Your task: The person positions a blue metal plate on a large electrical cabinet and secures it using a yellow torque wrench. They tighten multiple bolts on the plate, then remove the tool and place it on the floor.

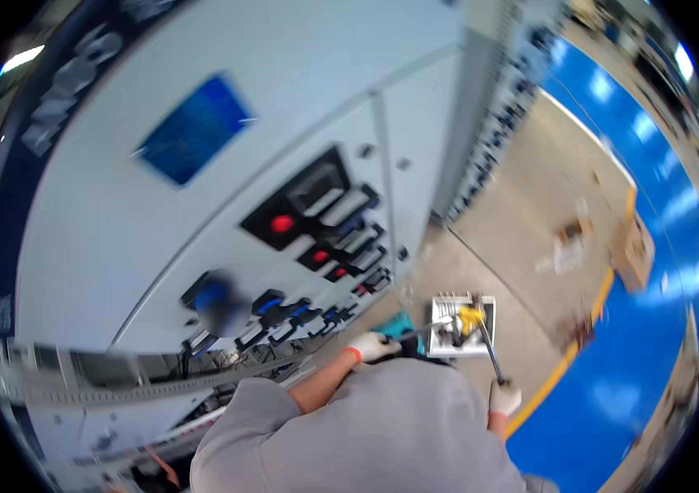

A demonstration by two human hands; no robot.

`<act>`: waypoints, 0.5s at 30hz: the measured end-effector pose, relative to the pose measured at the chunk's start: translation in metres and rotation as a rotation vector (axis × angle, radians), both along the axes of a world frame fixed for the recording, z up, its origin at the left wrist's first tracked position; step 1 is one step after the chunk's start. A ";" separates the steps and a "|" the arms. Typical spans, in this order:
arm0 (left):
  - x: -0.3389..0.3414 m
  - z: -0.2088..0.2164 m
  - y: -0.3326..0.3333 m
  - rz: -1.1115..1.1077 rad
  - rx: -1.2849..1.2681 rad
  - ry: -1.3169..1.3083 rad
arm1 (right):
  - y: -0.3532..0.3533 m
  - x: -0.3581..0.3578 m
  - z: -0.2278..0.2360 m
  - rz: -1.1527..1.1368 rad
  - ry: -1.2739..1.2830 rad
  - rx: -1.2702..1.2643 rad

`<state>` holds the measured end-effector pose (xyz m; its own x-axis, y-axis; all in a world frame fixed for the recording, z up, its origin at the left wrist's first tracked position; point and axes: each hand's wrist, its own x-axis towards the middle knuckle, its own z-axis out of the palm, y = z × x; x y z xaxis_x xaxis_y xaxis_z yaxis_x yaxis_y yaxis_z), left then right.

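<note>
A long-handled tool with a yellow head point(470, 319) and two splayed arms is in front of my body, over a white tray. My left hand point(376, 347), in a white glove with an orange cuff, is closed around the end of its left arm. The right arm, dark and straight, runs down to my right hand point(505, 397), also gloved and closed on its end. Blur hides the tool's jaws and its exact kind. Small metal parts lie in the white tray point(487, 352) beneath it.
A tall light-grey cabinet point(283, 99) with black switches and red buttons stands at the left. Beside my left hand lies a teal object point(403, 325). A cardboard box point(634, 255) sits near the yellow line at the right, by the blue floor point(612, 394). Loose packaging point(567, 256) lies on the beige floor.
</note>
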<state>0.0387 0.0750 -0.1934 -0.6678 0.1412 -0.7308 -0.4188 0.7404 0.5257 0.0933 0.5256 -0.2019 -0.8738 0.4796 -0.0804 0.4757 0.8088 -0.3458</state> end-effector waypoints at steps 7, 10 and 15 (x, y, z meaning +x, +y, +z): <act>-0.006 0.022 0.019 0.036 0.207 0.242 | -0.036 -0.025 -0.039 -0.204 0.298 -0.575; -0.020 0.058 0.014 0.073 0.203 0.251 | -0.068 -0.064 -0.018 -0.354 0.407 -0.854; -0.026 0.063 0.011 0.037 0.210 0.341 | -0.077 -0.089 -0.004 -0.452 0.520 -1.119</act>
